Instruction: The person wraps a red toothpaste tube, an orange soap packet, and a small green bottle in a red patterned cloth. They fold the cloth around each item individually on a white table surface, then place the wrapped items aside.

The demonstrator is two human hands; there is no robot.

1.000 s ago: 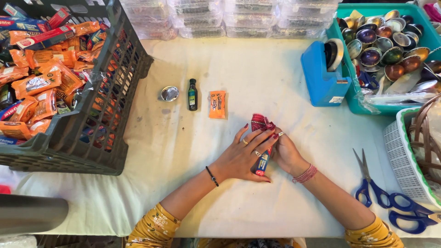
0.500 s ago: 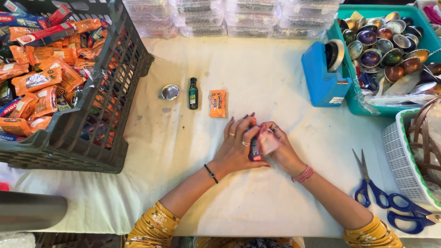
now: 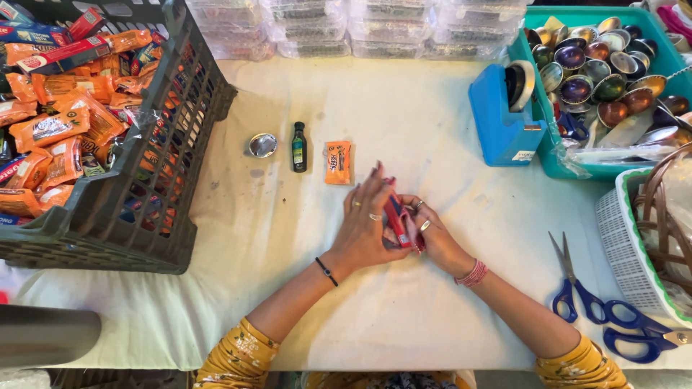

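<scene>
Both my hands meet at the middle of the white-covered table (image 3: pixel 432 108). My left hand (image 3: pixel 364 227) and my right hand (image 3: pixel 432 238) press together around a small red wrapped packet (image 3: pixel 396 216), which stands on edge between my palms and is mostly hidden. Just beyond my fingers lie a small orange snack packet (image 3: pixel 337 162), a small dark bottle (image 3: pixel 298 146) and a round foil cup (image 3: pixel 262 145), all in a row and untouched.
A dark plastic crate (image 3: pixel 166 180) of orange snack packets fills the left side. A blue tape dispenser (image 3: pixel 504 115) and a teal bin (image 3: pixel 577 166) of shiny capsules sit at the right. Two blue scissors (image 3: pixel 577 288) lie near a white basket (image 3: pixel 627 245).
The red packet was spread flat under my fingers a second ago; now my hands have closed around it and turned it on edge, shifting slightly toward the far side.
</scene>
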